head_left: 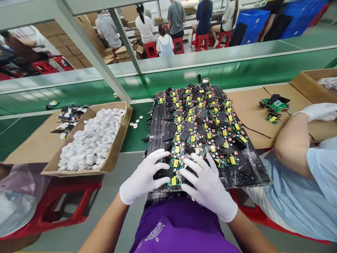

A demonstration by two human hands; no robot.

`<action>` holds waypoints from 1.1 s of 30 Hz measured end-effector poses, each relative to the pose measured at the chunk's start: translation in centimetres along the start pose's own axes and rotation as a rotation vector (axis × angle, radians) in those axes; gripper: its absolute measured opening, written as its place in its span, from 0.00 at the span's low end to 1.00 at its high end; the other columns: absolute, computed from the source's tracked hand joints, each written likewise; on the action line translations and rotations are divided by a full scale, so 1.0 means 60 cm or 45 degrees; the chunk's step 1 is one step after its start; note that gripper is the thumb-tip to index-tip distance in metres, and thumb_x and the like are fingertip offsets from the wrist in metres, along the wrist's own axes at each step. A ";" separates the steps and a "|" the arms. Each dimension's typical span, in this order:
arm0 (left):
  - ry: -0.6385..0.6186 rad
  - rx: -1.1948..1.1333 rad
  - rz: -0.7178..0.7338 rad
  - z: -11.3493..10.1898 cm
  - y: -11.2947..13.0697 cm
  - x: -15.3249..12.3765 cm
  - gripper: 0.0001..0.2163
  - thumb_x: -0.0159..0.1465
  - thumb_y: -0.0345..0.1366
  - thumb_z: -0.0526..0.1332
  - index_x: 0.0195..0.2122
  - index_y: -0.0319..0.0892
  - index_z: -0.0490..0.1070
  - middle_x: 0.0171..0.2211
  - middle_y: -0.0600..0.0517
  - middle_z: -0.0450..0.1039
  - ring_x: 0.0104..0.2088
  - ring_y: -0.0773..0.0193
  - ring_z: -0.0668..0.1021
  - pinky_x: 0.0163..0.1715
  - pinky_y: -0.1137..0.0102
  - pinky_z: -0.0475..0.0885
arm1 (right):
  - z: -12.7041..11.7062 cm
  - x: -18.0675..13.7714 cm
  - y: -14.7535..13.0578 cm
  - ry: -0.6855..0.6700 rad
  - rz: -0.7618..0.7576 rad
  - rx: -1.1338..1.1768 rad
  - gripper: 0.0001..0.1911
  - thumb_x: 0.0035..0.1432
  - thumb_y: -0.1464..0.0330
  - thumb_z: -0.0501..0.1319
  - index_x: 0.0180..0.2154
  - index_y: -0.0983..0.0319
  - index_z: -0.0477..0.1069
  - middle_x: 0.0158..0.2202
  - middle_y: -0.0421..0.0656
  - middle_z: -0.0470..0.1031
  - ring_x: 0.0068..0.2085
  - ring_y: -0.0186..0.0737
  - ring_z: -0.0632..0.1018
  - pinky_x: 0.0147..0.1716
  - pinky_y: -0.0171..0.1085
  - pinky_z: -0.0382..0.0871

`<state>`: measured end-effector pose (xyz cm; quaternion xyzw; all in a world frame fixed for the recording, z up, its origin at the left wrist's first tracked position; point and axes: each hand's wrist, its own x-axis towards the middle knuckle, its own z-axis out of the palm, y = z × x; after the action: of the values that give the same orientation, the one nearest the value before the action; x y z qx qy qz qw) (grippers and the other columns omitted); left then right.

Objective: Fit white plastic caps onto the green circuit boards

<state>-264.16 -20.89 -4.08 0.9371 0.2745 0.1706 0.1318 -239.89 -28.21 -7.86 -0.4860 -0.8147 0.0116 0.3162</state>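
Note:
A black board [252, 172] in front of me carries rows of small green circuit boards [193, 138] with yellow transformers and black flaps. My left hand [146, 172], in a white glove, is at its near left edge with fingers apart and curved. Its fingertips lie beside the nearest circuit board [173, 180] and a black flap; whether they touch is unclear. On the other side of that circuit board, my right hand [206, 184], also gloved, spreads its fingers low over the near row and hides part of it. Neither hand visibly grips anything.
At left stands a cardboard box [116, 154] of white round caps [89, 140], with a few white discs [135, 125] beside it. More circuit boards [276, 105] lie on cardboard at right, near a co-worker's gloved hand [319, 111]. A metal post [92, 49] rises behind the box.

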 end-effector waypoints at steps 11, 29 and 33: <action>0.398 -0.585 -0.240 0.022 0.021 0.008 0.07 0.66 0.34 0.62 0.30 0.42 0.69 0.47 0.46 0.75 0.59 0.57 0.70 0.59 0.59 0.68 | 0.038 0.019 -0.013 -0.010 -0.197 -0.043 0.25 0.57 0.55 0.67 0.52 0.61 0.72 0.55 0.44 0.76 0.59 0.48 0.71 0.70 0.51 0.29; 0.430 -0.869 0.060 0.011 -0.001 0.067 0.06 0.66 0.38 0.63 0.34 0.42 0.75 0.50 0.44 0.74 0.60 0.56 0.70 0.62 0.58 0.65 | 0.033 0.051 -0.037 0.251 0.175 0.199 0.10 0.63 0.69 0.60 0.46 0.58 0.73 0.41 0.44 0.81 0.42 0.44 0.81 0.47 0.46 0.74; 0.509 -0.340 -0.257 -0.003 -0.102 0.080 0.08 0.67 0.38 0.61 0.44 0.44 0.76 0.54 0.46 0.73 0.57 0.58 0.72 0.61 0.59 0.67 | 0.019 0.053 -0.025 0.259 0.615 0.457 0.15 0.62 0.62 0.63 0.50 0.55 0.74 0.46 0.43 0.81 0.44 0.43 0.83 0.44 0.39 0.79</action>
<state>-263.31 -13.19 -4.79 0.8269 0.3623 0.3730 0.2140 -242.70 -26.14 -6.68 -0.6005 -0.6248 0.1815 0.4648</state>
